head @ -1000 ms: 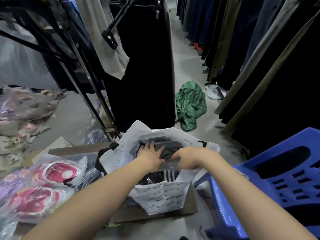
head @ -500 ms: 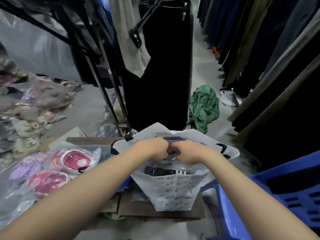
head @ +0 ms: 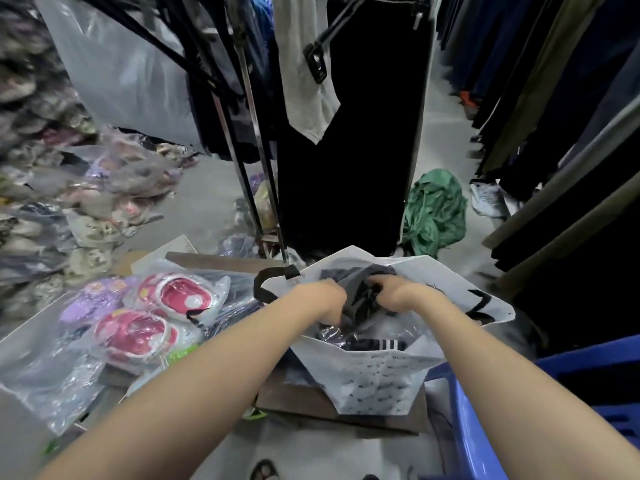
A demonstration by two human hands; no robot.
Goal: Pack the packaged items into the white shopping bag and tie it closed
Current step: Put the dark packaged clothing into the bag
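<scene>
We see the white shopping bag point(head: 377, 382) standing open on the table point(head: 298, 403), black handles point(head: 266, 282) splayed to either side, small dark lettering on its near wall. At its mouth a dark grey packaged garment point(head: 360, 292) is gripped by the left hand point(head: 322, 299) and right hand point(head: 394, 294), above a clear-wrapped striped item point(head: 377, 344) deeper inside. Left of the bag, pink packaged items point(head: 180, 299) and a purple packaged item point(head: 93, 301) lie in clear plastic

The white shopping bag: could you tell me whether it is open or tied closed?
Open: the white shopping bag gapes around dark packaged items, and its black handles lie apart, untied.
</scene>
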